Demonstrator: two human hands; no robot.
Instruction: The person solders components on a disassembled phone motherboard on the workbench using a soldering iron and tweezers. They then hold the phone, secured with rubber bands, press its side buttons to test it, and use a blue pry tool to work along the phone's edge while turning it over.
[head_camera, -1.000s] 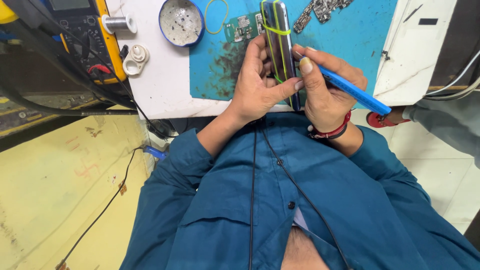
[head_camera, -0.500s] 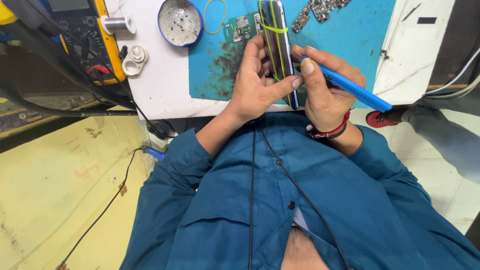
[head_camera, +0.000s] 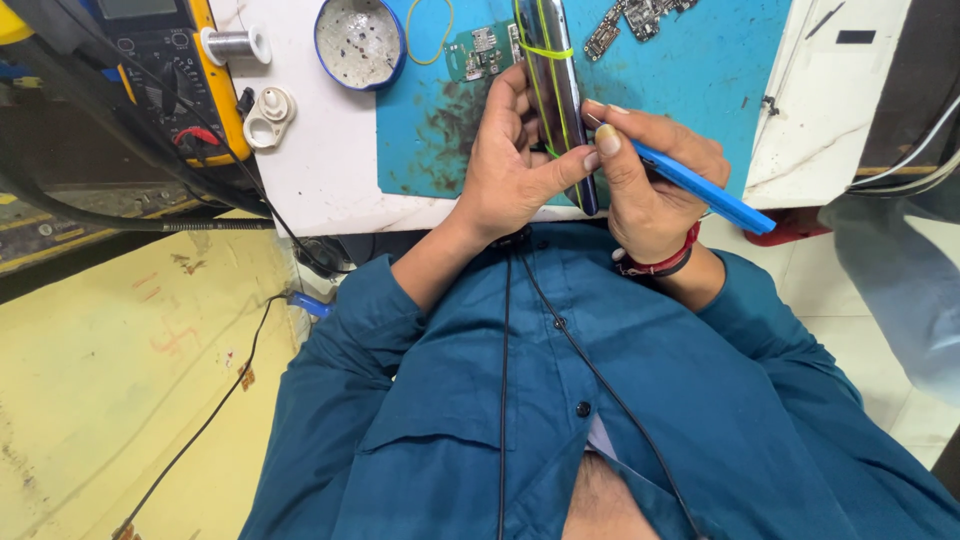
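My left hand (head_camera: 515, 165) grips a dark phone (head_camera: 553, 75) held on edge over a blue work mat (head_camera: 700, 90). Yellow-green rubber bands wrap around the phone. My right hand (head_camera: 650, 180) holds a blue flat tool (head_camera: 700, 188) like a pen, its tip against the phone's lower side, right next to my left thumb. A red thread band sits on my right wrist. Both arms wear teal sleeves.
A green circuit board (head_camera: 478, 52) and loose metal parts (head_camera: 630, 22) lie on the mat. A blue-rimmed dish (head_camera: 360, 40), a wire spool (head_camera: 232, 45), a white ring part (head_camera: 268, 118) and a yellow multimeter (head_camera: 170, 70) stand at the left. Another person's sleeve (head_camera: 900, 280) is at the right.
Both hands keep their grip; the phone and tool have barely shifted, only a slight drift of the view.
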